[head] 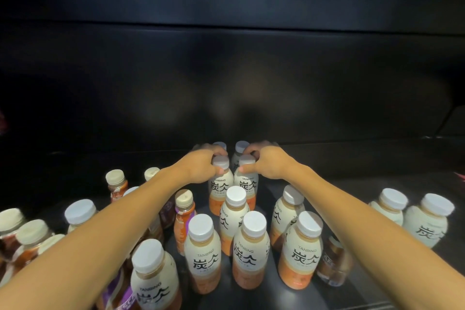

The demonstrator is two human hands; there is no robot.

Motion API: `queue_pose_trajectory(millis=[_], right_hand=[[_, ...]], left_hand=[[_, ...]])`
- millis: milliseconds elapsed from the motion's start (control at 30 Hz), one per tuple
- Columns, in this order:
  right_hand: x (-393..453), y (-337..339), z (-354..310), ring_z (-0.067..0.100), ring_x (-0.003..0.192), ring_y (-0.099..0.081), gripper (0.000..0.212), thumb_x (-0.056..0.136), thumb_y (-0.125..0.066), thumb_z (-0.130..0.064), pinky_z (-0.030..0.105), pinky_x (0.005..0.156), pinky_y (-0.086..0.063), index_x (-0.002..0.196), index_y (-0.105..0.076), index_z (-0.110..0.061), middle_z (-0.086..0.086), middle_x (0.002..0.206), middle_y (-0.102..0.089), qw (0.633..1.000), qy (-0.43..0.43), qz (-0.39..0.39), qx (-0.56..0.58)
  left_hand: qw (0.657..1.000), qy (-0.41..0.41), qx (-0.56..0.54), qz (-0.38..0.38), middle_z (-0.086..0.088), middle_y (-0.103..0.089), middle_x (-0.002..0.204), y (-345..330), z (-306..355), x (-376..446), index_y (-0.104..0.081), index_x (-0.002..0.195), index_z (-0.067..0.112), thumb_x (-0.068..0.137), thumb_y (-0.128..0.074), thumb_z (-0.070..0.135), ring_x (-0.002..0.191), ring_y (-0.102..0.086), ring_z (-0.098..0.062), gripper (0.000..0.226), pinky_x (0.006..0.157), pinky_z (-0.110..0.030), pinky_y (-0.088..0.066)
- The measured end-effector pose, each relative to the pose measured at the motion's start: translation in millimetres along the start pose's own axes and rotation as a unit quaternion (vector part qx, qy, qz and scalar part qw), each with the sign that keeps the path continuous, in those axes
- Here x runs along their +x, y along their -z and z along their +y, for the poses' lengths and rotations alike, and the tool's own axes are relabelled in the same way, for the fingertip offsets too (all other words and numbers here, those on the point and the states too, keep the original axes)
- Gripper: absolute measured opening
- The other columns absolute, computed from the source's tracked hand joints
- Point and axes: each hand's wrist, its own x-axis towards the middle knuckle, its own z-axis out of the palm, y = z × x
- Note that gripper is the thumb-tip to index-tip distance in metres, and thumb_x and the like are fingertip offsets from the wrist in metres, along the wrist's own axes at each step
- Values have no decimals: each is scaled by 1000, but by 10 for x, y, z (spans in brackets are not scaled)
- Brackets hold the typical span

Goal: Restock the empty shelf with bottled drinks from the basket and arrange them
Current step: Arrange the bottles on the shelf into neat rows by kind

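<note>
Both hands reach deep into the dark shelf (352, 158); the left hand (201, 167) is closed around the neck of one cream-and-orange bottle (220, 184), the right hand (266, 165) around the neck of its neighbour (245, 184); the two bottles stand upright, side by side, touching; two more white caps (241, 146) show just behind them; other bottles (250, 249) stand loosely nearer the front, brown and purple ones (185, 216) at the left.
</note>
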Motion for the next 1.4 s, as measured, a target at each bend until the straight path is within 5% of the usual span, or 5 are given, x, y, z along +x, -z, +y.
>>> queue_pose_trajectory(millis=[467,667,800,1000,1400], right_hand=[[-59,9,-46,24,112,-58,59,84,-75,-54,39,92,-52,132,-60,-23,4,123,-62,1000,-6,2,-11],[-278,255,-91,12,85,-68,55,90,-67,-58,37,82,-60,126,-60,-18,5,104,-72,999,-18,31,-24],[-529,438,-105,9,84,-66,45,93,-63,-58,31,79,-60,116,-66,-19,-1,104,-71,998,-18,31,-60],[-967,490,-59,14,82,-68,39,93,-61,-61,38,81,-62,103,-65,-24,-3,94,-70,990,-46,-24,-130],[-1193,440,-19,14,80,-66,41,85,-74,-57,33,73,-61,105,-68,-22,-2,95,-69,987,-40,-27,-152]], left_hand=[[1000,4,21,6,-2,-58,129,-21,86,-57,-53,135,29,87,-73,30,111,-57,-19,52,94,-34,-51],[996,-34,33,75,-3,-60,135,111,433,-296,-50,143,22,96,-64,39,118,-61,-21,52,99,-35,-51],[997,-71,34,14,3,-66,118,216,638,-448,-64,127,23,94,-64,47,104,-64,-13,41,90,-30,-54],[984,-73,59,-149,13,-68,105,162,689,-586,-69,112,33,90,-66,54,95,-67,-10,31,83,-25,-55],[979,-125,108,-117,7,-71,96,54,615,-639,-69,115,27,87,-74,44,84,-67,-12,34,78,-31,-58]])
